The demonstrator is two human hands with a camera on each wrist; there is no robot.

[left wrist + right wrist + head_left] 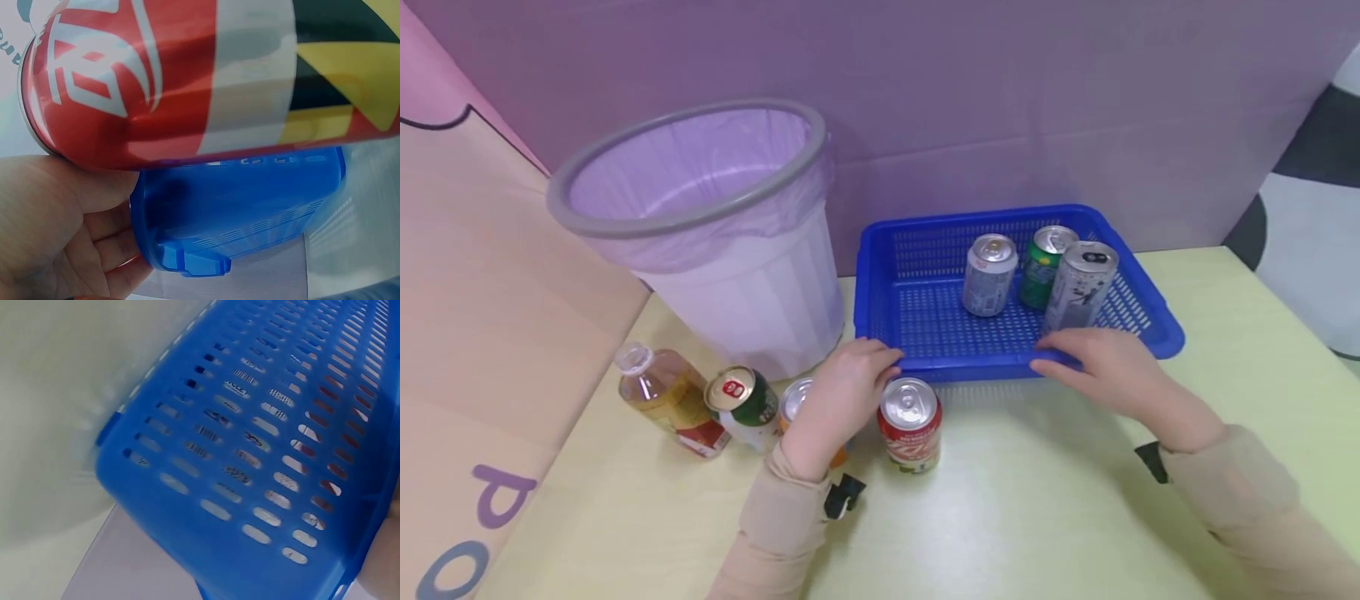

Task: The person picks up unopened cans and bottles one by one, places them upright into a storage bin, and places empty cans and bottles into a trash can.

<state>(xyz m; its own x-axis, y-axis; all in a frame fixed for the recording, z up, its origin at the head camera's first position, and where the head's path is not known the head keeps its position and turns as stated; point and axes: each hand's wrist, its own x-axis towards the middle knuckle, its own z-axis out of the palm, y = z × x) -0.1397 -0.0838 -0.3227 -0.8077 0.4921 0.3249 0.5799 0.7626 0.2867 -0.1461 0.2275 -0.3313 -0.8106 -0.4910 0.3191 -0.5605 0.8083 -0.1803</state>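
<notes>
A blue plastic basket (966,367) with slotted walls stands on the table; its outer side fills much of the right wrist view. My left hand (848,385) grips the front rim near its left corner, fingers partly hidden in the left wrist view. On the right part of the same rim my right hand (1101,367) holds on, thumb outside and fingers over the edge. Inside stand a silver-white can (989,279), a green can (1037,271) and a taller grey can (1078,292). A red drink can (910,429) stands upright beside my left hand.
Left of the basket stands a white bin (760,292) with a lilac liner and grey rim. Before it are a plastic bottle (673,400), a green-and-white can (745,408) and an orange can (795,396) partly behind my left hand. A purple wall (1000,108) closes the back.
</notes>
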